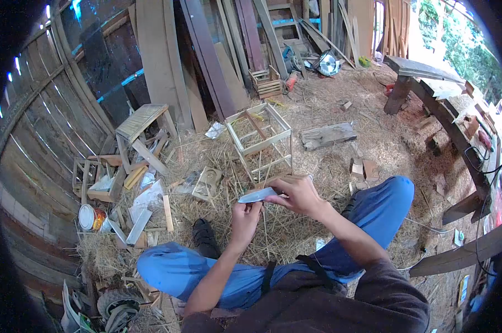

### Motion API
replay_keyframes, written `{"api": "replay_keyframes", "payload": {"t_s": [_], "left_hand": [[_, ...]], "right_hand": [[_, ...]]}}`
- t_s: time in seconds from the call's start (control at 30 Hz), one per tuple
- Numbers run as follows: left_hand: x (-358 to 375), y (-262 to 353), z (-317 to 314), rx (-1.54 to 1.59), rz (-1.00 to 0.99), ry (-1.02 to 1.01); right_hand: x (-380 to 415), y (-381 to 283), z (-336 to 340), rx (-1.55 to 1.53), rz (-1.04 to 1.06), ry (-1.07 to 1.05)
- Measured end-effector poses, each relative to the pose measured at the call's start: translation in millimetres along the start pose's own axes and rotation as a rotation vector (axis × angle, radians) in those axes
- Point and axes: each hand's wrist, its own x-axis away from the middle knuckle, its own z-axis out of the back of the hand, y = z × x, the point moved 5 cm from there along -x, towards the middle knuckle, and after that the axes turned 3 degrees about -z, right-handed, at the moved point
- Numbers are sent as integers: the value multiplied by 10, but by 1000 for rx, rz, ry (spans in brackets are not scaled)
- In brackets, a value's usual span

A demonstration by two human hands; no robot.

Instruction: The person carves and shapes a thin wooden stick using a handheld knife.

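Observation:
Both hands meet over my lap around a flat, pale grey-white piece (pixel 255 195), whose exact kind I cannot make out. My right hand (pixel 299 195) grips its right end, the thumb lying along it. From below, my left hand (pixel 245 221) pinches the near edge with bent fingers. Just beyond the hands stands a light wooden stool-like frame (pixel 266 145) without a seat, a darker strip lying across its top. The hands hide part of its near side.
A small wooden stool (pixel 142 123) stands at left among offcuts, near a paint bucket (pixel 87 217). A plank (pixel 328 135) lies on the straw-covered floor. At right runs a long workbench (pixel 428 100) with cables. Boards (pixel 206 55) lean on the back wall, near a circular saw (pixel 329 64).

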Motion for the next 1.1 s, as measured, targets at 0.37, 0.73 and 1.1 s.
{"api": "replay_keyframes", "payload": {"t_s": [0.37, 0.73, 1.1], "left_hand": [[54, 62, -29, 130, 72, -90], [39, 56, -61, 229, 105, -42], [66, 15, -87, 372, 234, -119]], "right_hand": [[-55, 71, 204, -49, -31, 127], [-38, 88, 283, -66, -102, 104], [-12, -10, 173, -60, 17, 67]]}}
